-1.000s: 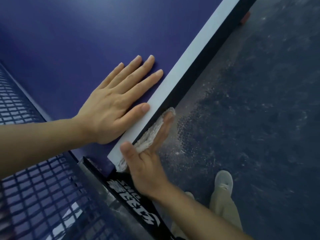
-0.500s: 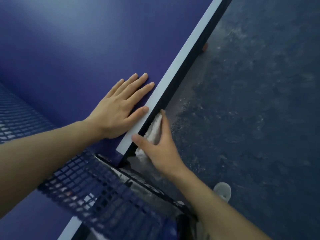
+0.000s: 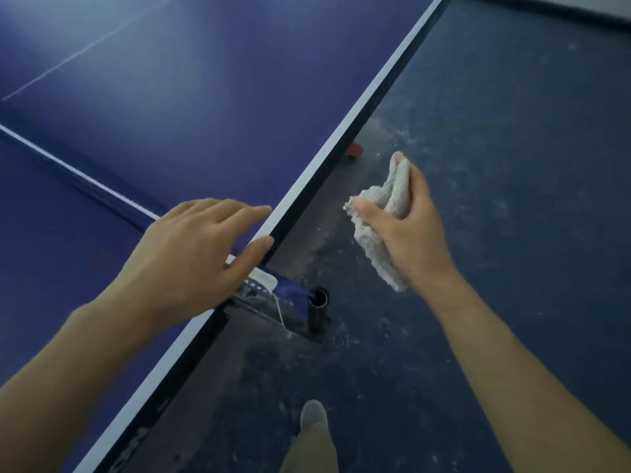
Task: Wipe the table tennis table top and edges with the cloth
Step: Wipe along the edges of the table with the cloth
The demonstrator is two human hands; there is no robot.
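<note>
The blue table tennis table (image 3: 205, 80) fills the upper left, its white-striped side edge (image 3: 345, 131) running diagonally down to the lower left. My right hand (image 3: 409, 227) is off the table, out over the floor, shut on a crumpled off-white cloth (image 3: 375, 247) that hangs below the fingers. My left hand (image 3: 194, 254) hovers low over the table near the edge, fingers loosely spread, thumb at the white stripe, holding nothing.
The net (image 3: 85, 179) crosses the table to the left, and its black clamp and post (image 3: 316, 308) stick out beyond the edge between my arms. A red table foot (image 3: 355, 150) shows under the edge. Dusty dark floor (image 3: 512, 165) lies to the right; my shoe (image 3: 312, 414) is below.
My right hand has pulled the cloth off the table's side edge and out over the floor. My left hand has lifted from flat on the top. The view has risen and pulled back.
</note>
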